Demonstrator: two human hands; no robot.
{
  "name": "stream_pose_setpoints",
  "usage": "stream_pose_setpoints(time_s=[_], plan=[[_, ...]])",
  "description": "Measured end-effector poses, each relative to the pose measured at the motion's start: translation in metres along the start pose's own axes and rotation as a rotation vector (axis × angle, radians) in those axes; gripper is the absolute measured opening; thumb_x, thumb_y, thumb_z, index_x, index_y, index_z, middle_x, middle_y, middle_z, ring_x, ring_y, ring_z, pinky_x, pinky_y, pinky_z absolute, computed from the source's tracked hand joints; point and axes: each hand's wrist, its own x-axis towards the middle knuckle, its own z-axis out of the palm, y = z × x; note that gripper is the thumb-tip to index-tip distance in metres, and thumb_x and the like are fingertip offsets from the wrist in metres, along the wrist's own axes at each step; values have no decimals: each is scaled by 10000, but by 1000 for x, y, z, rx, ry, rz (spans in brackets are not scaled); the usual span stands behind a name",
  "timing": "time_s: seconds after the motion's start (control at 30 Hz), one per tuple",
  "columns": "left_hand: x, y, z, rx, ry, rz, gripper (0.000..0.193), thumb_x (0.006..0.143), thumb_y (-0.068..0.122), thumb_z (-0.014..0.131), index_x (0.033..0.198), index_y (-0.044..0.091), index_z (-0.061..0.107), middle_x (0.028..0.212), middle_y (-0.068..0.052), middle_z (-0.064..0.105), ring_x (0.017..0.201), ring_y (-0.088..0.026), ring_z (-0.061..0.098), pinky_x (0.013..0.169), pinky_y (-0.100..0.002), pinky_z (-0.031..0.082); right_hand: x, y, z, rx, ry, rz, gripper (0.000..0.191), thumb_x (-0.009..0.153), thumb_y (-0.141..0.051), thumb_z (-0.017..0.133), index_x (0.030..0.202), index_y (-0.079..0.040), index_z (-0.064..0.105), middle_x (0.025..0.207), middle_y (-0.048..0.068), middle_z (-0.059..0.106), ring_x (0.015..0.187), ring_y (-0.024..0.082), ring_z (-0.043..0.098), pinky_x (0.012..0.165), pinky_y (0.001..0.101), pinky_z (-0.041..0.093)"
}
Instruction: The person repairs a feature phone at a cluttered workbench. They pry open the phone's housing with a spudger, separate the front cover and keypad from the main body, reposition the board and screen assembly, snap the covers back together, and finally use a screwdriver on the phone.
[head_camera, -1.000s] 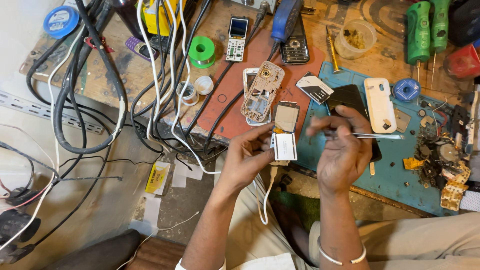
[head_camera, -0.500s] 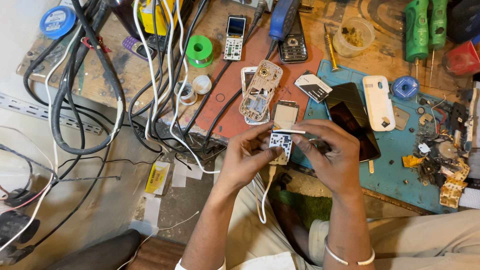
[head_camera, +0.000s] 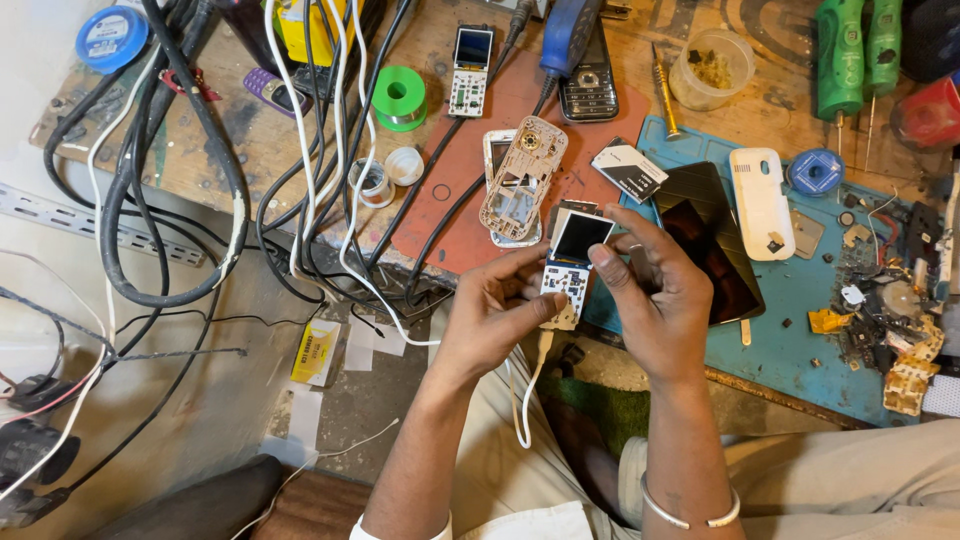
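A small bare phone board with its screen (head_camera: 572, 262) is held up between both hands, just above the near edge of the bench (head_camera: 250, 150) and over the person's lap. A white cable (head_camera: 530, 385) hangs from its lower end. The step in hand is judged to be an inspection or fitting of the screen on the board; the next move is likely to call for a steady pinch and a light, exact touch at the screen's edge, so that the thin part is not bent.

The left hand (head_camera: 490, 315) is curled about the board's lower left side, its fingers (head_camera: 525, 300) closed narrowly on the keypad end. The right hand (head_camera: 655, 290) is set at the right side, thumb and forefinger pressed against the screen's edge, the other fingers loosely bent; no tool is seen in it.

Just behind the board, an empty phone frame (head_camera: 520, 180) is laid on an orange mat (head_camera: 470, 200). Further right, a dark phone (head_camera: 715, 250) and a white back cover (head_camera: 760, 200) are laid on a blue mat (head_camera: 790, 350).
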Motion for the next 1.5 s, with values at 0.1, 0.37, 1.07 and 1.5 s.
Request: stream_pose_setpoints(time_s=[0.1,0.37,1.07,1.5], plan=[[0,0,0,-1,-5,-2,571,896,-80,705,1441,-102,537,1131,-93,715,970,-108,660,907,-279,557,0,0,0,-23,6,18,339,1010,-54,727,1343,-35,670,925,-52,635,766,-3,495,675,160,405],[-1,1,0,16,-6,10,576,901,-80,712,1450,-109,541,1129,-103,712,959,-110,647,895,-280,551,-1,1,-1,-24,0,36,349,997,-85,730,1339,-53,666,925,-59,630,735,-13,475,643,152,387],[0,-14,-8,4,2,41,589,901,-96,691,1465,-86,521,1143,-91,690,1016,-137,659,923,-311,570,4,-15,-33,32,-453,-77,279,751,100,783,995,-35,771,1110,69,689,994,139,667,875,282,569],[2,-4,-5,-56,20,99,592,908,-117,636,1484,-100,497,1195,-126,678,1051,-169,694,941,-309,572,6,5,-24,-40,-150,180,333,869,70,635,1183,-28,688,1032,1,668,801,11,532,717,177,449]])
